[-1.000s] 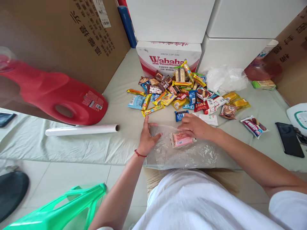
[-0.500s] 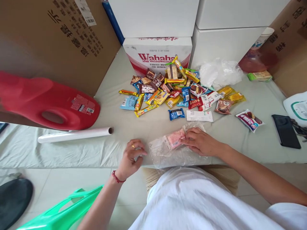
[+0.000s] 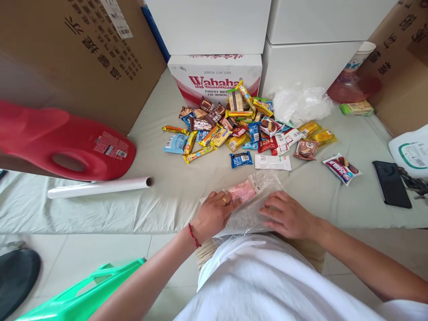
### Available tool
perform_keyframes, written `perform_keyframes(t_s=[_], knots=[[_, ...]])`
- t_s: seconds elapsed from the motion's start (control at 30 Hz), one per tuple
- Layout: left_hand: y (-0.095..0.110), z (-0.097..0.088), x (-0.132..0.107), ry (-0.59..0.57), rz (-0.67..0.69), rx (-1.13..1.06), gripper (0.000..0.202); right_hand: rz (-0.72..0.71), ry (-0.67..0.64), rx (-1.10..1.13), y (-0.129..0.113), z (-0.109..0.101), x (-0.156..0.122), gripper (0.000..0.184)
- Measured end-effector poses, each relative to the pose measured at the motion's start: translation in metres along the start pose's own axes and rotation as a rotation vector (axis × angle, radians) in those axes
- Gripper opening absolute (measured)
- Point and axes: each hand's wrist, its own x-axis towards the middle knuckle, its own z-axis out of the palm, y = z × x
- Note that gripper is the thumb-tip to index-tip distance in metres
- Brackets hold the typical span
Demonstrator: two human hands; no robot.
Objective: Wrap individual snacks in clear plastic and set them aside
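A pink snack packet (image 3: 243, 191) lies on a sheet of clear plastic film (image 3: 249, 216) at the table's front edge. My left hand (image 3: 216, 211), with a ring and a red bracelet, is closed at the packet's left end, its fingers pressing packet and film; the fingertips are partly hidden. On the film's right side rests my right hand (image 3: 289, 215), its fingers apart and bent slightly, with nothing gripped. Just behind the film lie a white packet (image 3: 273, 162) and a blue packet (image 3: 241, 159).
Behind is a heap of wrapped snacks (image 3: 217, 127) before a Wahaha carton (image 3: 214, 73). A white roll (image 3: 100, 187) and red jug (image 3: 96, 149) stand left. Crumpled plastic (image 3: 302, 104), a maroon packet (image 3: 341, 168) and a phone (image 3: 392, 183) lie right. A green stool (image 3: 90, 290) stands below.
My left hand has moved right onto the film and the packet's left end. My right hand has left the packet and moved slightly right and down onto the film.
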Motion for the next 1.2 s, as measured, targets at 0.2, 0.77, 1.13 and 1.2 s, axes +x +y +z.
perform_keyframes(t_s=[0.2,0.77,1.13,1.2], knots=[[0.001,-0.003,0.0,-0.059,-0.048,0.015,0.037,0.059,0.079,-0.014,-0.021,0.04,-0.028,0.018],[-0.004,-0.018,-0.017,-0.026,-0.242,-0.394,0.043,0.327,-0.346,-0.169,0.029,0.001,0.124,0.027],[0.04,0.031,-0.049,0.678,-0.488,-0.217,0.031,0.351,-0.355,-0.219,0.028,0.014,0.122,0.028],[0.019,0.027,-0.043,0.735,-0.78,-0.314,0.016,0.353,-0.364,-0.207,0.028,0.013,0.122,0.029]])
